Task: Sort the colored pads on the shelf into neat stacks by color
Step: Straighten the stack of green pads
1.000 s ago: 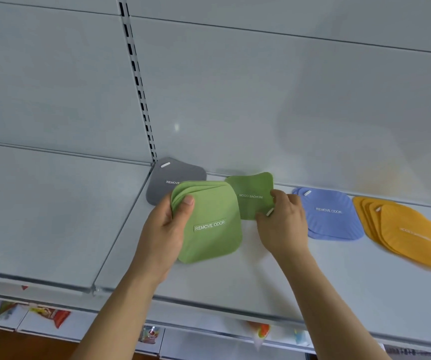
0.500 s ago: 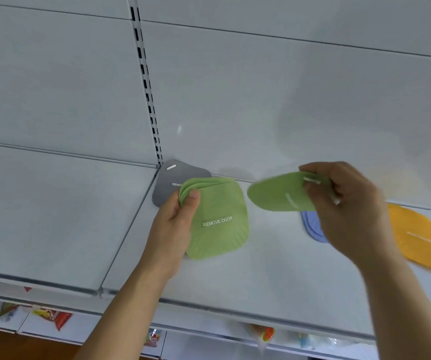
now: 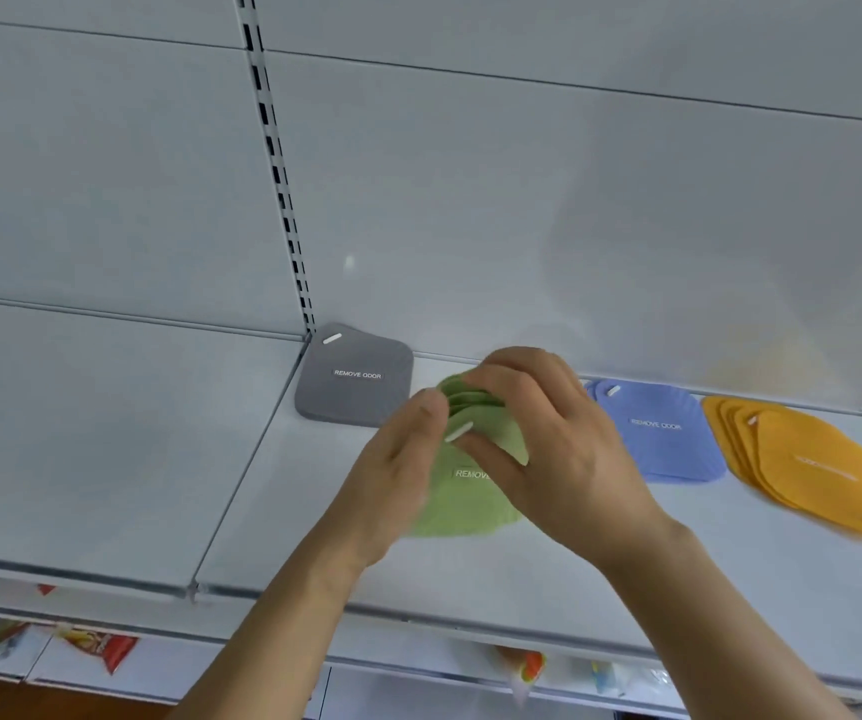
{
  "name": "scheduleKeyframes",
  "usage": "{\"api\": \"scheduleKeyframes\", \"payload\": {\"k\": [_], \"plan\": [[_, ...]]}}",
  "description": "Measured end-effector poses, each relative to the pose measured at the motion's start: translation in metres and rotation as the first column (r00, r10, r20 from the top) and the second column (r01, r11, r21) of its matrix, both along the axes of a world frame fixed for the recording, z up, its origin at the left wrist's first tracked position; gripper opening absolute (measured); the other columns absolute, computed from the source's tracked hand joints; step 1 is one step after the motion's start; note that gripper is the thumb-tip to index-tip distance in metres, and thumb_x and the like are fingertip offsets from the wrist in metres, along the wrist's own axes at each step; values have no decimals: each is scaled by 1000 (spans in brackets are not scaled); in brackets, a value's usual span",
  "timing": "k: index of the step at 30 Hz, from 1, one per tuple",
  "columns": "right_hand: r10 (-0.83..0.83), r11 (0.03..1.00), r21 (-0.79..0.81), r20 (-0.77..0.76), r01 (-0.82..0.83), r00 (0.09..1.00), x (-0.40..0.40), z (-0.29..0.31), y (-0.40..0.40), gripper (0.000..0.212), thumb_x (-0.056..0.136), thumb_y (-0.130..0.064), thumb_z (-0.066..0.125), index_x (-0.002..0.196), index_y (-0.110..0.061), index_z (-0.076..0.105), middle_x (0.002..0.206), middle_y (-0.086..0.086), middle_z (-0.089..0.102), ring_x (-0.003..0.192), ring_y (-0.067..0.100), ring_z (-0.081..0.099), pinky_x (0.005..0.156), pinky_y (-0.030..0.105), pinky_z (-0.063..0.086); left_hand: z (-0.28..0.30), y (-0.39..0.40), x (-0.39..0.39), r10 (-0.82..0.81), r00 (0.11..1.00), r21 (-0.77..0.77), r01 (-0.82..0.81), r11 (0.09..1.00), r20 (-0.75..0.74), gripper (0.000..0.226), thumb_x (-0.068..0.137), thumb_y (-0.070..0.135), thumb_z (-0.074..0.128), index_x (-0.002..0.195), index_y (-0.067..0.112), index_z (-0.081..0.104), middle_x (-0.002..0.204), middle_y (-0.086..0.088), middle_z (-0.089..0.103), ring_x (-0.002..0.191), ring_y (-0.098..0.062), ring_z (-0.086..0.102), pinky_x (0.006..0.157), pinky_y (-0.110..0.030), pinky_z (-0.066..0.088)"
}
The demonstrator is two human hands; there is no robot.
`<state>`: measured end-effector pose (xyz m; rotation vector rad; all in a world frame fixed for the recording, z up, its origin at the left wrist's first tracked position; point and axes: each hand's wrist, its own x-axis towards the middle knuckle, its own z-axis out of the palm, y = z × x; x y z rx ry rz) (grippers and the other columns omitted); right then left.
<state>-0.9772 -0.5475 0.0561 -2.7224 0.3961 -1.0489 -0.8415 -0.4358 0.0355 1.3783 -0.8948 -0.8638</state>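
Note:
A fan of several green pads point(image 3: 462, 498) is held over the white shelf point(image 3: 314, 537), a little left of its middle. My left hand point(image 3: 392, 475) grips the fan's left edge. My right hand point(image 3: 548, 449) lies across the top of the fan, its fingers pinching a green pad point(image 3: 501, 439) onto the pile. A grey pad point(image 3: 356, 376) marked REMOVE ODOR lies at the back left corner. The blue pads point(image 3: 657, 428) form a stack to the right. A loose fan of orange pads point(image 3: 813, 465) lies at the far right.
The shelf's back wall rises behind the pads, with a slotted upright point(image 3: 278, 174) at the left. A second shelf panel point(image 3: 81, 433) adjoins on the left. Snack packets point(image 3: 101, 646) show on a lower shelf beneath the front edge.
My right hand picked up the single green pad from beside the blue stack, lifted it, and has brought it left onto the green fan in my left hand.

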Motion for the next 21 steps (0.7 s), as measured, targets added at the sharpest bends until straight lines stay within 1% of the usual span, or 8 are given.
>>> {"api": "scheduleKeyframes", "payload": {"k": [3, 5, 7, 9, 11, 13, 16, 21], "plan": [[-182, 981, 63, -13, 182, 983, -5, -12, -1, 58, 84, -40, 83, 132, -14, 61, 130, 1, 61, 121, 24, 58, 97, 37, 49, -12, 4, 3, -37, 995, -20, 39, 999, 92, 62, 88, 76, 61, 126, 27, 66, 121, 5, 76, 118, -12, 69, 99, -32, 52], [-287, 915, 270, -91, 302, 953, -13, -21, 1, 72, 82, -56, 79, 140, -23, 53, 135, -9, 57, 125, 11, 53, 98, 25, 43, -19, 3, 4, -1, 996, -31, 4, 1000, 93, 39, 95, 53, 67, 122, 25, 67, 116, 7, 77, 113, -12, 71, 96, -28, 52], [-295, 753, 573, -145, 323, 944, -22, -32, 5, 75, 80, -60, 79, 143, -33, 49, 132, -20, 59, 120, -1, 56, 96, 18, 44, -22, 3, 2, 40, 992, -53, -34, 998, 116, 27, 99, 42, 62, 120, 26, 68, 113, 5, 77, 110, -16, 71, 94, -26, 54], [-204, 513, 843, -66, 164, 977, -28, -46, 8, 59, 85, -48, 82, 135, -32, 57, 123, -13, 71, 113, 8, 68, 95, 33, 56, -22, 5, 1, 65, 990, -90, -54, 994, 124, 26, 102, 40, 59, 121, 25, 69, 114, 2, 77, 111, -18, 70, 95, -24, 53], [-214, 366, 930, 42, 41, 976, -30, -53, 12, 31, 91, -26, 81, 119, -22, 68, 109, -1, 79, 102, 21, 75, 92, 52, 59, -19, 4, -1, 70, 990, -124, -55, 991, 126, 26, 102, 38, 59, 122, 23, 68, 115, 5, 77, 111, -12, 70, 94, -18, 51], [-290, 444, 895, 104, 37, 951, -31, -52, 15, 15, 95, -16, 76, 108, -21, 71, 100, -1, 80, 96, 22, 76, 87, 50, 59, -17, 1, -2, 61, 990, -131, -44, 990, 129, 25, 101, 38, 61, 123, 28, 66, 115, 11, 76, 111, -6, 70, 93, -15, 50], [-351, 562, 825, 175, 58, 920, -30, -50, 17, 17, 98, -13, 71, 108, -26, 68, 100, -6, 78, 96, 18, 74, 84, 44, 58, -18, -4, 0, 43, 988, -133, -23, 991, 146, 28, 95, 44, 71, 121, 41, 63, 119, 13, 74, 115, -12, 70, 98, -25, 53], [-392, 483, 873, 144, 70, 909, -28, -64, 21, 27, 95, -4, 71, 110, -26, 66, 101, -11, 77, 95, 12, 73, 83, 34, 56, -37, -13, -3, 53, 988, -30, -49, 998, 146, 30, 88, 24, 73, 116, 32, 66, 110, 9, 76, 108, -12, 71, 96, -32, 54]]}}
